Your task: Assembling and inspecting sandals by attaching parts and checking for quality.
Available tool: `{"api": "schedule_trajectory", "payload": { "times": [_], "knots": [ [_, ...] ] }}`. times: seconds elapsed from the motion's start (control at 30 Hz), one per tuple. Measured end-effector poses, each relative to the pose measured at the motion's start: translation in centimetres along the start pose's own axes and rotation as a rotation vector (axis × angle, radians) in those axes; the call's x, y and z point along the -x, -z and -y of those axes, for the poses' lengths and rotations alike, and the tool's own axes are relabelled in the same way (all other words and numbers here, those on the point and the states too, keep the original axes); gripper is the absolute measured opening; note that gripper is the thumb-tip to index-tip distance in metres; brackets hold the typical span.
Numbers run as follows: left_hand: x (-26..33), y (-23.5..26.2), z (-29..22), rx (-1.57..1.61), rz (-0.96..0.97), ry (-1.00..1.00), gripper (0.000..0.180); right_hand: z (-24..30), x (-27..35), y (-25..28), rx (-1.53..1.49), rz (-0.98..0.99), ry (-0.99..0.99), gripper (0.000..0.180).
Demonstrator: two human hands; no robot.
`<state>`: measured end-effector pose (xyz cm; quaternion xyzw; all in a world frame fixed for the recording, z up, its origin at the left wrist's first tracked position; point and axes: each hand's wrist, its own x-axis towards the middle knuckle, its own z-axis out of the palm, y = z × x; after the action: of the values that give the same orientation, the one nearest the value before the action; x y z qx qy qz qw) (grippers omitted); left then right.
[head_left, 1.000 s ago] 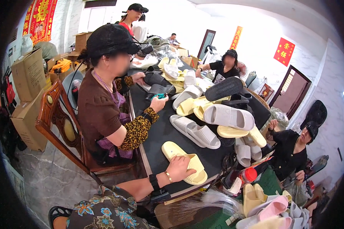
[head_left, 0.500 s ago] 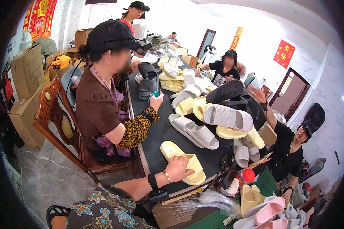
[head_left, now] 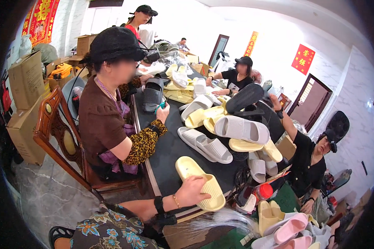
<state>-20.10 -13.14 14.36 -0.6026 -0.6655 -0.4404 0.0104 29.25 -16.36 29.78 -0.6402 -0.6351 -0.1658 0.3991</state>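
My left hand (head_left: 192,191) is closed on a pale yellow slide slipper (head_left: 188,167), gripping it at its ribbed strap. The slipper is tilted near the close edge of the dark-topped table (head_left: 166,143), its toe end toward the lower right. My right hand is out of view. Just beyond lies a pair of grey slippers (head_left: 205,145), one resting against the other. Behind them is a heap of grey, yellow and black slippers, with a large grey slipper (head_left: 242,129) on top.
A co-worker in brown (head_left: 108,112) sits at the left, holding a small teal tool beside a black slipper (head_left: 153,94). Other people stand or sit around the table. To the lower right are a red-lidded jar (head_left: 263,191), white bristly strands (head_left: 220,220) and pink slippers (head_left: 291,228).
My left hand has shifted the yellow slipper slightly right and toward me, and its tilt has changed. The whole view has shifted a little. The person at the far right has moved a raised arm.
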Motion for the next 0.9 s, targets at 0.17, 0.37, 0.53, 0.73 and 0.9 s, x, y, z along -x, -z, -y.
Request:
{"api": "schedule_trajectory", "payload": {
  "times": [0.17, 0.37, 0.53, 0.73, 0.9],
  "knots": [
    [1.8, 1.2, -6.6, 0.129, 0.002, -0.203, 0.047, 6.7, 4.4, -5.4, -0.352, 0.702, -0.129, 0.035],
    [4.6, -0.2, -10.9, 0.385, 0.265, -0.461, 0.042, 7.1, 9.0, -12.3, -0.968, 0.893, -0.048, 0.055],
    [5.3, -1.2, -12.7, 0.446, 0.561, -0.986, 0.039, 8.8, 9.4, -13.1, -1.144, 0.812, -0.374, 0.047],
    [6.9, -3.0, -13.0, 0.584, 0.659, -1.107, 0.033, 9.8, 10.2, -13.2, -1.223, 0.964, -0.435, 0.034],
    [5.6, -3.8, -12.9, 0.411, 0.317, -0.864, 0.054, 9.2, 9.3, -13.4, -1.159, 0.581, -0.618, 0.032]
  ]
}}
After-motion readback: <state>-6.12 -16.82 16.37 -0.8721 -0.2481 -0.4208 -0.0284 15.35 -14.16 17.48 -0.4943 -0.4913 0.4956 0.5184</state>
